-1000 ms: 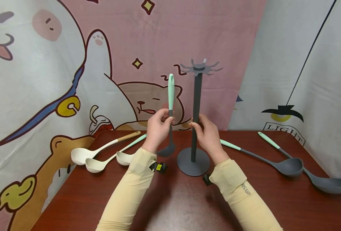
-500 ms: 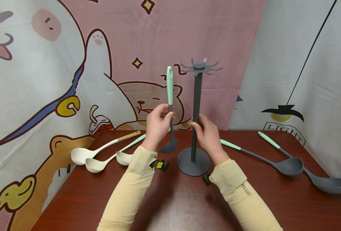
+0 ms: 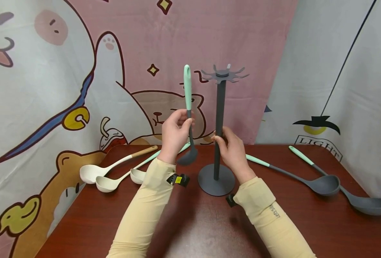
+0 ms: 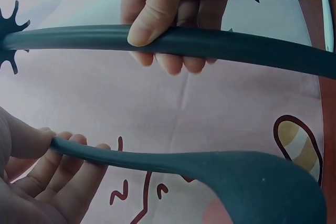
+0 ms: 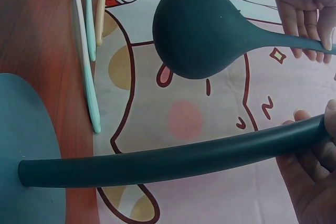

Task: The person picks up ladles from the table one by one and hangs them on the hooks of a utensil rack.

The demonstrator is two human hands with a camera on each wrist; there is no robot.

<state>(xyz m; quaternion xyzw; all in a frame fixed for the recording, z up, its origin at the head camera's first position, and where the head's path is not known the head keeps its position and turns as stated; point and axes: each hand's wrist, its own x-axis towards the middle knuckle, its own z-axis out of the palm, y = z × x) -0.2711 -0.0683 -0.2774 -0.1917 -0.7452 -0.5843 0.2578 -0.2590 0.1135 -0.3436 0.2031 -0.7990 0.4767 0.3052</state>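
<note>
Two hands work: left hand (image 3: 175, 133) fingers clamp the ladle (image 3: 188, 118), right hand (image 3: 232, 150) fingers clamp the stand pole (image 3: 219, 118).

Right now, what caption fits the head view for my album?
Left hand holds a grey ladle upright beside the stand gripped by the right hand.

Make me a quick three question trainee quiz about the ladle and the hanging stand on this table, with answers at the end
1. True or false: the left hand holds the ladle with its bowl downward.
2. What does the right hand grip?
A. a cream ladle
B. the stand's pole
C. the hook disc
3. How many grey ladles lie on the table right of the stand?

Key: 1 true; 2 B; 3 two.
</note>
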